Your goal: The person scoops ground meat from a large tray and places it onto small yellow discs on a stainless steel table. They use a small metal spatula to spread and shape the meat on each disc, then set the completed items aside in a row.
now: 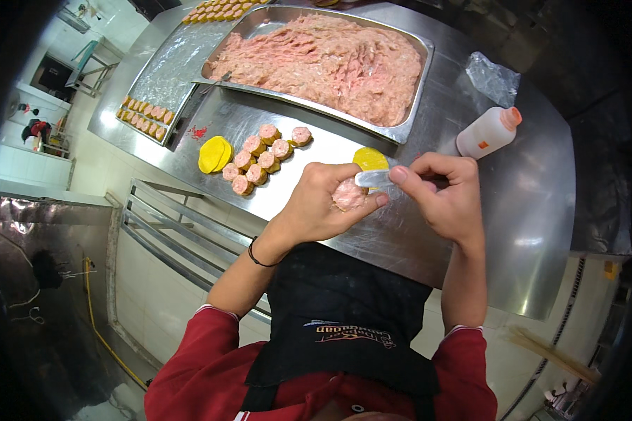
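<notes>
My left hand [321, 203] is curled around an open-topped dumpling [347, 196], its pink filling facing up between thumb and fingers. Between thumb and fingertips, my right hand [442, 193] grips a flat metal spreader [372, 178], its blade over the edge of the filling. Just beyond the blade lies a round yellow wrapper [370, 158] on the steel table. Several finished dumplings [258, 163] with pink tops stand in rows to the left of my left hand. Beside them is a small stack of yellow round wrappers [214, 155]. The dumpling's sides are mostly hidden by my fingers.
A deep steel pan [309, 104] of pink minced meat [330, 59] occupies the far side. At the far left, a tray [163, 74] carries more dumplings at both ends. A white bottle with an orange cap [486, 135] and crumpled clear plastic [494, 77] are on the right.
</notes>
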Tool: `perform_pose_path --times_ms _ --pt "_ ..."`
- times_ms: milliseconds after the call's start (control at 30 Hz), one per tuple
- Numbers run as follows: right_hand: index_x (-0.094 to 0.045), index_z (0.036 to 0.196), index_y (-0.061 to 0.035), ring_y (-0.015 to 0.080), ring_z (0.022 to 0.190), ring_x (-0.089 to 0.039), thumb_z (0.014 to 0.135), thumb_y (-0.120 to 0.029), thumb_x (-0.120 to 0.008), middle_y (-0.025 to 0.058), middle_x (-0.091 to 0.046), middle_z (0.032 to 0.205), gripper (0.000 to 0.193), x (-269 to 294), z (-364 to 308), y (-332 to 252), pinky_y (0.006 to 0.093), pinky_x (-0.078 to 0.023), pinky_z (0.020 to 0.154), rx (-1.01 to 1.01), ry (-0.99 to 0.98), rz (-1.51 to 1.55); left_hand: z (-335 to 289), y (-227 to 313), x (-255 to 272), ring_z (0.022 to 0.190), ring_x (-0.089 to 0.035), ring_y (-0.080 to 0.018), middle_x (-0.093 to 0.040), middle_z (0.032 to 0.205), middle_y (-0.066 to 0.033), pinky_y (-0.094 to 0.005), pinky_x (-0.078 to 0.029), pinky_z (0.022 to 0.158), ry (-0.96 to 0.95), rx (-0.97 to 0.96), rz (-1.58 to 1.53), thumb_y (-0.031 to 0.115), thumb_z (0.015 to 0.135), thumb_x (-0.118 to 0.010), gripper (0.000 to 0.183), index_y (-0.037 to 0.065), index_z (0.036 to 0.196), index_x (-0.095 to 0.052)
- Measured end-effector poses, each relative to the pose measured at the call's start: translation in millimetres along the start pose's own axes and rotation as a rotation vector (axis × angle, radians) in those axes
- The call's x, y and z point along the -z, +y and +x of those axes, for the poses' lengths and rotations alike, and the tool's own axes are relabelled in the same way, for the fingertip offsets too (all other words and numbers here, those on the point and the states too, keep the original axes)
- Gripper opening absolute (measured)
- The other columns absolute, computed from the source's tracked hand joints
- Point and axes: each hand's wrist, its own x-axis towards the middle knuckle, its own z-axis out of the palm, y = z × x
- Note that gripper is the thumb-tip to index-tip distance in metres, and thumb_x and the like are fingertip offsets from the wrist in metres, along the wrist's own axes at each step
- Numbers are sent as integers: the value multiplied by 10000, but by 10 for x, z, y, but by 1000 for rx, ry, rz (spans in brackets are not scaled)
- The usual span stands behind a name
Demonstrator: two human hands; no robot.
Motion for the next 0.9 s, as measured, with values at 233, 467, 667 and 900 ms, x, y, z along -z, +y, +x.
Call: perform_pose_path --times_ms 233,467,667,900 --pt "-749 734 32 29 497 -437 878 -186 -865 2 -536 512 286 -3 2 120 254 -308 477 49 59 -118 -51 -69 116 722 -682 -119 -743 826 -65 -303 -508 646 -65 21 34 183 865 -885 286 4 1055 -770" --pt "-766 738 6 36 495 -449 863 -164 -877 5 -545 525 238 101 10 206 256 -322 493 108 -40 -2 -98 -70 83 741 -622 -112 -704 844 -56 -294 -482 658 -77 57 -235 194 891 -876 270 8 1007 -718" --pt "-767 722 -15 80 470 -457 837 -181 -885 29 -527 512 234 28 63 166 288 -331 488 245 -77 -73 -62 18 93 631 -551 -134 -632 702 -64 -318 -446 592 -186 95 -125 277 873 -910 340 23 878 -684" --pt "-765 724 -7 68 469 -460 845 -191 -880 23 -546 517 248 85 56 161 281 -330 485 172 -31 -26 -21 -5 59 646 -637 -158 -689 725 -94 -306 -505 628 -96 -33 -138 281 833 -933 382 2 1000 -734"
